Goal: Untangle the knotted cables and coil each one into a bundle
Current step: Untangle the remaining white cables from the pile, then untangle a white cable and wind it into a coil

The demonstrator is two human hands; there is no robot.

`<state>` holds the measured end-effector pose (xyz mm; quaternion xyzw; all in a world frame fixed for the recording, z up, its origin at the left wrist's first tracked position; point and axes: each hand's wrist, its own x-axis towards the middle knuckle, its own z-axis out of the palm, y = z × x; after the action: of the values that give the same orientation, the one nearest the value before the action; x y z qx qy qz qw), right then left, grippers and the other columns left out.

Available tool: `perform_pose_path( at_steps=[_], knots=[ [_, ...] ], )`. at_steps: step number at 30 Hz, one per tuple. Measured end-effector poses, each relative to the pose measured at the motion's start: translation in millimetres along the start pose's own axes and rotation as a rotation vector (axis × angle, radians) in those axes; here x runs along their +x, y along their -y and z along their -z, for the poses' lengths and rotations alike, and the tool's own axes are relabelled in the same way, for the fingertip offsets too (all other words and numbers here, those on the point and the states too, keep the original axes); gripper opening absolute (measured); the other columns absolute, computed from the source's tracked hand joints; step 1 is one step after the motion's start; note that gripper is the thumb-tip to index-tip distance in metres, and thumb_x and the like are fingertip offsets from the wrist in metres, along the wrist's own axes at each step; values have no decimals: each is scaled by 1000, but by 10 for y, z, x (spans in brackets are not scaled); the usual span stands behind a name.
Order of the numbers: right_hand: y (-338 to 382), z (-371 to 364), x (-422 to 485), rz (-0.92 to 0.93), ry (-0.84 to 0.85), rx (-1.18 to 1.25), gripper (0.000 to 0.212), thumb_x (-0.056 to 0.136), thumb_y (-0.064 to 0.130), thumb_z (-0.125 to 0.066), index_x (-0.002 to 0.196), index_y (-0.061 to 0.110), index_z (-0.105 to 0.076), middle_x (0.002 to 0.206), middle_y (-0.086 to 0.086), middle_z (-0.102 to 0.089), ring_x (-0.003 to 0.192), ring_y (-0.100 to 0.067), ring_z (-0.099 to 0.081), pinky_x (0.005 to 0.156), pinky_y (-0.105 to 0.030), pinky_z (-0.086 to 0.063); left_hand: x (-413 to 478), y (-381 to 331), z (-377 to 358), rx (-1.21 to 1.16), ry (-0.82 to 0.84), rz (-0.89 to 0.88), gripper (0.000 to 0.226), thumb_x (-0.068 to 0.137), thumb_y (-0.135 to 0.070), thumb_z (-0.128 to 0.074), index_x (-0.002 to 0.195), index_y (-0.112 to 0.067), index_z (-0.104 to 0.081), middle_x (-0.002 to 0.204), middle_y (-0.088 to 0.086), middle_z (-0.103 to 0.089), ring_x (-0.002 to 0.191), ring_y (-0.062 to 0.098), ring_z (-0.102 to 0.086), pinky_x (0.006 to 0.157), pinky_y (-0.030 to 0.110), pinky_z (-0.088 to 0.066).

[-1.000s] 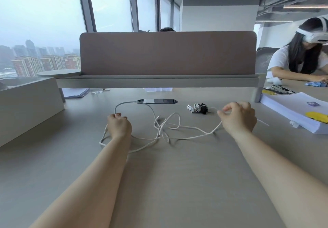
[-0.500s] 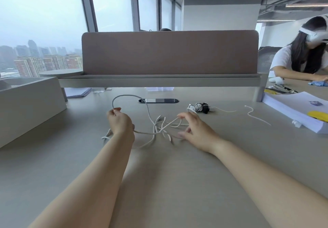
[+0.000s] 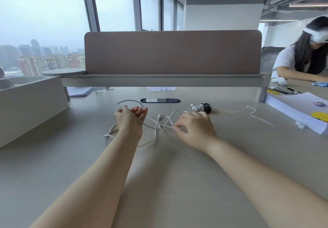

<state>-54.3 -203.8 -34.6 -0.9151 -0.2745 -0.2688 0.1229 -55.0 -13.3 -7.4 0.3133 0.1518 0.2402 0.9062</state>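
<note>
The left grip point(image 3: 131, 119) is turned palm-up with its fingers curled round a strand of the white cable tangle point(image 3: 165, 124); from those fingers a loop point(image 3: 132, 100) of the same cable arcs up and over towards 12 o'clock, raised off the table point(image 3: 159, 165). The right grip point(image 3: 195, 130) lies knuckles-up at 3 o'clock of the tangle, thumb and forefinger pinched on a strand at its 9 o'clock side, the other fingers loosely curled. One strand runs between the two grips above the table; the knotted middle sits between them, and a slack length droops towards 6 o'clock. Both forearms reach in from 6 o'clock, spread apart, with a broad stretch of table between them.

At 8 o'clock of the left grip two plug ends point(image 3: 112, 129) rest on the table; at 1 o'clock of the right grip, just beside its knuckles, lie small coiled bundles point(image 3: 201, 106), white and black. Further out at 2 o'clock lies a loose wavy white cord point(image 3: 259, 117), well apart from the tangle. At 12 o'clock a dark oval cable port point(image 3: 160, 100) is set in the table, and beyond it a raised shelf with a brown divider panel point(image 3: 172, 52) closes that edge. A grey box point(image 3: 30, 107) bounds 9 o'clock; a paper stack point(image 3: 294, 107) bounds 3 o'clock; a second person point(image 3: 301, 59) sits beyond it.
</note>
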Motion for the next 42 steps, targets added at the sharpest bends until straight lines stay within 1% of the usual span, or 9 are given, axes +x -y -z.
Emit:
perform_pose_path(
  at_steps=[5,11,16,19,25,30,37,40,42],
  knots=[
    [-160,57,61,-318,-91,612,21,96,18,-51,80,12,-62,72,9,-58,79,-19,-58,72,-30,-42,10,-28,49,89,-18,-27,12,105,-17,-25,111,-13,-34,69,7,-45,52,14,-46,57,32,-59],
    [-104,-86,-26,-272,157,530,23,87,40,-63,95,20,-67,90,9,-66,84,-11,-59,80,-29,-46,-20,101,105,607,162,155,25,102,-20,-43,121,-5,-46,90,8,-59,71,18,-60,67,32,-49],
    [-32,-121,11,-199,188,283,12,93,33,-53,83,26,-55,93,2,-63,87,-21,-57,77,-32,-45,-180,224,152,1176,723,-59,46,77,-38,-78,107,-16,-52,104,-3,-59,84,8,-57,64,19,-44],
    [-70,-93,48,-399,83,636,16,100,22,-39,90,13,-48,81,-1,-59,70,-15,-56,67,-28,-42,-102,313,198,1539,688,-359,21,89,-28,-66,83,-16,-49,77,-8,-55,71,13,-52,59,17,-38],
    [-506,98,121,-776,-442,881,20,101,25,-35,93,13,-49,95,-4,-56,82,-21,-48,74,-33,-43,114,228,297,1411,388,-414,23,100,-28,-42,78,-21,-44,65,-5,-61,66,20,-53,65,31,-38],
    [-825,145,-40,-772,-294,490,18,98,24,-41,89,17,-55,88,-2,-58,83,-24,-50,70,-30,-35,271,191,340,1303,184,-411,17,100,-25,-37,93,-13,-47,84,9,-60,85,33,-57,72,36,-40],
    [-665,-10,39,-816,-293,808,22,100,16,-38,105,5,-56,88,0,-54,74,-19,-48,66,-27,-36,12,247,189,1352,391,-483,63,76,-20,-53,137,-27,-40,141,4,-32,133,21,-28,112,34,-21],
    [-549,-13,88,-918,-306,1115,23,101,10,-31,100,11,-53,80,-2,-45,54,-15,-46,47,-24,-41,-239,287,83,1332,536,-791,38,76,-39,-47,109,-25,-58,117,-4,-50,112,18,-47,100,34,-34],
    [-466,39,106,-909,-332,1310,28,101,5,-28,89,14,-52,80,-5,-43,53,-16,-59,48,-22,-52,-440,318,-11,1233,753,-577,45,79,-59,-44,84,-18,-62,87,-2,-63,79,13,-57,79,35,-45]
  ],
)
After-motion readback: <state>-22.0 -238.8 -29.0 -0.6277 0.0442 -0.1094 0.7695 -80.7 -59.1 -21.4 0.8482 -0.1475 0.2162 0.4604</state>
